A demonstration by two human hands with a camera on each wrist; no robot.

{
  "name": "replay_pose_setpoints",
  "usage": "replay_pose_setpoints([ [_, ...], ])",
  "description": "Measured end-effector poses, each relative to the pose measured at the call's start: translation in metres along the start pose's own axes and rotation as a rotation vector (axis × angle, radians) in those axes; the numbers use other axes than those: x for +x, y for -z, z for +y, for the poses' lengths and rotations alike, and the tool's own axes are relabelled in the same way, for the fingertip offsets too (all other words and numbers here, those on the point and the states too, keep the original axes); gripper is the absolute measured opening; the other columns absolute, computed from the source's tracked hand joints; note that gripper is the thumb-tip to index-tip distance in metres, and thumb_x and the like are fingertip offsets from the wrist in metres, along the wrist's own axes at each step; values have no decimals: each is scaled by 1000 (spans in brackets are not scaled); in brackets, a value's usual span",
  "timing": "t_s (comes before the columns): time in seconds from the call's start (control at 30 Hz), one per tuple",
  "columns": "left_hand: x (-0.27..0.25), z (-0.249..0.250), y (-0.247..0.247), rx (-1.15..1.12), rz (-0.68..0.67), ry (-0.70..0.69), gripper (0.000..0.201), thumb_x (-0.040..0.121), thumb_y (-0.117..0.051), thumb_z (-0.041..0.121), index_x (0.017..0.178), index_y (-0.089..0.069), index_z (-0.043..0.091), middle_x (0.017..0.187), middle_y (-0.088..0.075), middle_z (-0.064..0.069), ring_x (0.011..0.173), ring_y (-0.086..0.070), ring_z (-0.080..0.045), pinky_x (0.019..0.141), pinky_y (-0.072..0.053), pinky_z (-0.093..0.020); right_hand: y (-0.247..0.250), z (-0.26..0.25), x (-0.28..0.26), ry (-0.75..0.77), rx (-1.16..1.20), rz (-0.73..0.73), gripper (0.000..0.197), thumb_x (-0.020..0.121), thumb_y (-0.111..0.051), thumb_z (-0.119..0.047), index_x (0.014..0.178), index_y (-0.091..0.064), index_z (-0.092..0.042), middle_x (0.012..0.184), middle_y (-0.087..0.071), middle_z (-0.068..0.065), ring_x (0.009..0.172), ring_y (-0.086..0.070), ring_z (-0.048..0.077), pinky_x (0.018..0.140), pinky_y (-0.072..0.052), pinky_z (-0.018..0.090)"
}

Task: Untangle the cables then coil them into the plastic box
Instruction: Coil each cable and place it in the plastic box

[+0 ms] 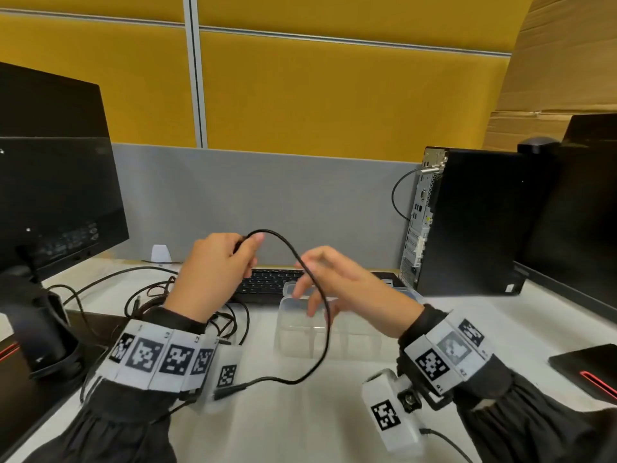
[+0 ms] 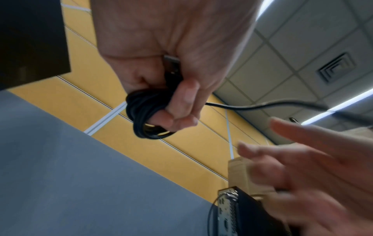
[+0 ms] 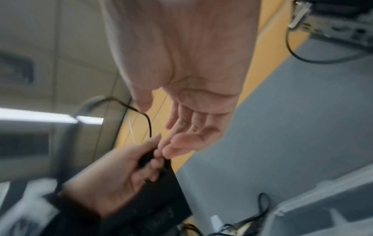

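My left hand [image 1: 217, 272] is raised above the desk and grips a small coil of black cable [image 2: 147, 115] wound round its fingers, with a USB plug [image 2: 171, 63] tucked against the palm. The free length of that black cable [image 1: 320, 295] arcs from the left thumb, passes over my right hand [image 1: 337, 282] and hangs down to a plug [image 1: 230, 390] near my left wrist. My right hand is open with fingers spread [image 3: 189, 127], the cable draped across it, just above the clear plastic box [image 1: 300, 332]. A tangle of black cables [image 1: 160, 295] lies on the desk behind my left wrist.
A black keyboard [image 1: 270, 282] lies behind the box. A monitor [image 1: 53, 182] stands at the left, a black PC tower [image 1: 467, 222] at the right, and a second monitor at the far right edge. A dark flat device [image 1: 587, 365] lies at the right on the desk.
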State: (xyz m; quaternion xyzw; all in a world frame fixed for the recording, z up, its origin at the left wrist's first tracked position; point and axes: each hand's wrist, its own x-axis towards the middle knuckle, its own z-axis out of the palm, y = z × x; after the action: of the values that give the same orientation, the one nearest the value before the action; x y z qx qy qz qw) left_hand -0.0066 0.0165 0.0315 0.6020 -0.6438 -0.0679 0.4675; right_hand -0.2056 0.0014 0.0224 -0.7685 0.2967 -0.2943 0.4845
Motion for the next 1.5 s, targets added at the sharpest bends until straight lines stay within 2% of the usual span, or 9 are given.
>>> replay_pose_setpoints([
  [0.1, -4, 9, -10, 65, -13, -40, 46, 95, -44, 40, 61, -57, 13, 52, -58, 2, 50, -51, -9, 53, -34, -21, 5, -11, 2, -61, 157, -30, 53, 85, -39, -63, 115, -48, -19, 94, -69, 5, 78, -62, 20, 62, -47, 27],
  [0.23, -5, 12, -17, 97, -13, -92, 46, 95, -43, 40, 62, -58, 11, 54, -59, 0, 50, -51, -10, 53, -35, -21, 8, -16, -5, -11, 162, -185, 22, 93, -50, -35, 89, -56, -15, 68, -67, 3, 64, -63, 18, 61, -49, 23],
  [0.47, -26, 47, -10, -803, -571, -51, 29, 88, -49, 28, 74, -59, 5, 50, -58, -2, 40, -47, -10, 53, -43, -17, 28, 8, 10, 194, -233, 384, 33, 100, -42, -30, 72, -51, -14, 47, -33, -10, 43, -29, 0, 45, -27, 14],
  [0.6, -20, 51, -8, -1271, -298, 2, 26, 84, -47, 18, 99, -59, 0, 79, -72, -6, 74, -69, -12, 70, -53, -18, 7, 27, 7, 202, -447, 199, 29, 102, -36, -25, 86, -56, -12, 59, -50, -18, 54, -41, -2, 55, -31, 12],
  [0.73, -11, 31, -12, -829, -132, -31, 30, 98, -37, 22, 113, -58, 8, 102, -72, -4, 105, -64, -8, 87, -45, -11, -7, 21, -11, 198, -550, 50, 28, 101, -36, -26, 78, -50, -18, 57, -44, -18, 57, -41, 2, 58, -30, 16],
  [0.9, -9, 15, -33, -411, -170, -64, 33, 90, -42, 55, 100, -61, 29, 95, -67, 22, 96, -59, 7, 92, -42, -23, -7, -3, -13, 380, -884, 120, 28, 94, -33, -48, 78, -48, -31, 58, -44, -17, 55, -43, 3, 59, -42, 31],
  [1.13, -23, 34, -18, -595, -577, -93, 35, 84, -49, 40, 72, -59, 9, 55, -54, -11, 57, -57, -9, 67, -45, -17, 26, 1, 7, 469, -525, 560, 12, 86, -65, -23, 77, -69, -15, 66, -63, -12, 63, -56, 0, 63, -40, 12],
  [1.27, -25, 42, -12, -853, -544, -92, 21, 84, -53, 26, 78, -57, 6, 55, -51, 4, 40, -35, -6, 58, -42, -16, 18, 25, 7, 348, -453, 337, 37, 95, -43, -37, 88, -60, -5, 73, -60, 8, 67, -50, 17, 64, -40, 28],
  [1.5, -18, 40, -17, -1157, -297, 60, 24, 80, -50, 29, 80, -55, 6, 54, -46, 6, 40, -37, -4, 62, -49, -14, -3, 27, -9, 207, -505, 212, 26, 102, -31, -25, 89, -52, -21, 60, -51, -29, 57, -45, -1, 57, -31, 16],
])
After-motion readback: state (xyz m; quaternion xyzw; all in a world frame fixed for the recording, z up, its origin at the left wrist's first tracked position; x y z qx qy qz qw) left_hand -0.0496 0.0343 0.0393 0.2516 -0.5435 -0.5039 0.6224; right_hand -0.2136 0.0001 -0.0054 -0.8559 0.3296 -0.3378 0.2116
